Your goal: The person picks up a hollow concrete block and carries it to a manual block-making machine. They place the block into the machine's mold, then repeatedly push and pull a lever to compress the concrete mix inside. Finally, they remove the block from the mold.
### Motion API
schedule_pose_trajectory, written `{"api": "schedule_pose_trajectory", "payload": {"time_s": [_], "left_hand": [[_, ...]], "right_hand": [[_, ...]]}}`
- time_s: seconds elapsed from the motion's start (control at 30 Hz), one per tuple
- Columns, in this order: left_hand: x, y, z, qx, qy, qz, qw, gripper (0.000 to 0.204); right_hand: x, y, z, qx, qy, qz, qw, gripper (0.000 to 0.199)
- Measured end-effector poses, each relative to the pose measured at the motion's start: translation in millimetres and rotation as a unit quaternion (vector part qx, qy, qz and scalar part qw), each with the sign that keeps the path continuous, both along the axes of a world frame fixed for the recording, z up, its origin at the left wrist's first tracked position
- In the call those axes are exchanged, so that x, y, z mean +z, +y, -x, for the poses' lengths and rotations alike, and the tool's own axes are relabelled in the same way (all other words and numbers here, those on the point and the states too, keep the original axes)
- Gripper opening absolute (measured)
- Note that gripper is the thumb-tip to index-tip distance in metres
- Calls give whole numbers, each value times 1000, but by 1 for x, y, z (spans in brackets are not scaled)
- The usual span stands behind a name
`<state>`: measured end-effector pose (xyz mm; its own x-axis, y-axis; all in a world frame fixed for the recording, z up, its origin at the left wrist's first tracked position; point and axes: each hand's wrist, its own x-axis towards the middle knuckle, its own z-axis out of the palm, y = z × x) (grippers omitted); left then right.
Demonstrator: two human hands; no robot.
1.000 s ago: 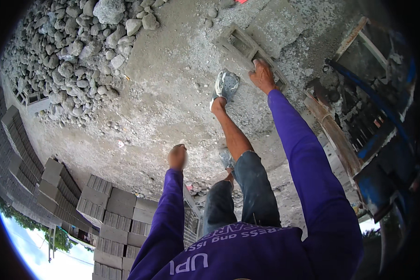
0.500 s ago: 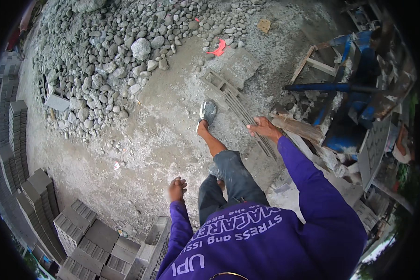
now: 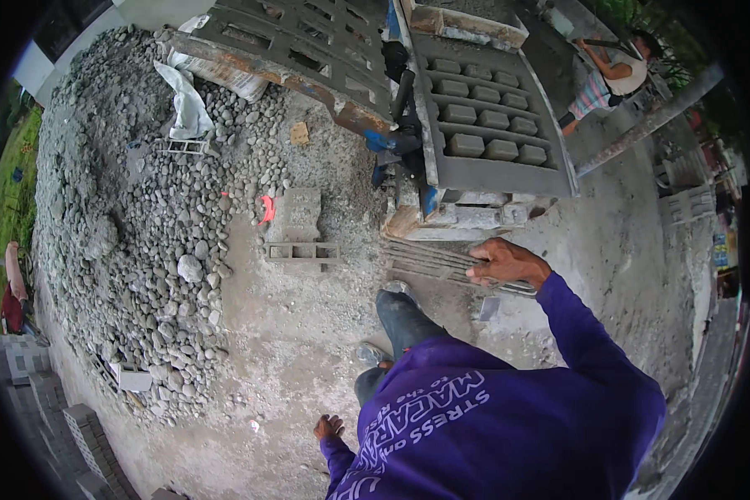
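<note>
Head view: your right hand [image 3: 508, 262] was stretched out at about two o'clock from your body, its fingers [image 3: 485, 268] curled down over the near end of a flat grey ribbed pallet [image 3: 442, 265] lying on the ground. The grip looked narrow, fingers bent over the pallet's edge and touching it; whether they had closed fully around it could not be told. The pallet ran from under that hand toward nine o'clock, flat on the dusty concrete ground [image 3: 308, 333], just below the base of the block-moulding machine [image 3: 483, 125] at twelve o'clock.

Your left hand [image 3: 328, 427] hung low at about seven o'clock, fingers loosely open, holding nothing and well apart from the pallet. Your raised knee in dark jeans [image 3: 400, 308] sat between the two hands.

At ten o'clock from your right hand, two grey hollow blocks [image 3: 300, 229] rested on the ground, with a small red scrap [image 3: 267, 208] just beside them. A broad heap of rounded gravel [image 3: 142, 242] filled the nine o'clock side. Stacked blocks [image 3: 50, 392] stood at eight o'clock. Another person [image 3: 612, 75] stood at one o'clock, beyond the machine.
</note>
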<state>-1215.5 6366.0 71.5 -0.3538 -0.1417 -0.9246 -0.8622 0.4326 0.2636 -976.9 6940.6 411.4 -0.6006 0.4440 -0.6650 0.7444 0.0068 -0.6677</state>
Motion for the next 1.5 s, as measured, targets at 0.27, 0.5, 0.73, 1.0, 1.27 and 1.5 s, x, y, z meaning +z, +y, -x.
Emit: {"api": "schedule_pose_trajectory", "payload": {"time_s": [0.27, 0.5, 0.73, 1.0, 1.27, 1.5], "left_hand": [[10, 156, 31, -45, 83, -4, 996, 35], [85, 326, 1, -189, 149, -61, 969, 46], [134, 352, -63, -201, 138, -15, 970, 47], [130, 291, -141, -94, -1, 72, 993, 41], [122, 336, -146, -105, 68, -2, 992, 44], [104, 349, -100, -191, 101, -73, 974, 48]], "right_hand": [[82, 251, -67, -18, 34, -151, 988, 34], [16, 501, -53, 44, 3, -409, 911, 51], [-95, 556, -31, 123, 43, -586, 800, 33], [-92, 484, -56, 91, 117, -647, 748, 24], [-126, 444, -75, 111, 77, -630, 765, 34], [-127, 450, -82, 124, 110, -633, 756, 36]]}}
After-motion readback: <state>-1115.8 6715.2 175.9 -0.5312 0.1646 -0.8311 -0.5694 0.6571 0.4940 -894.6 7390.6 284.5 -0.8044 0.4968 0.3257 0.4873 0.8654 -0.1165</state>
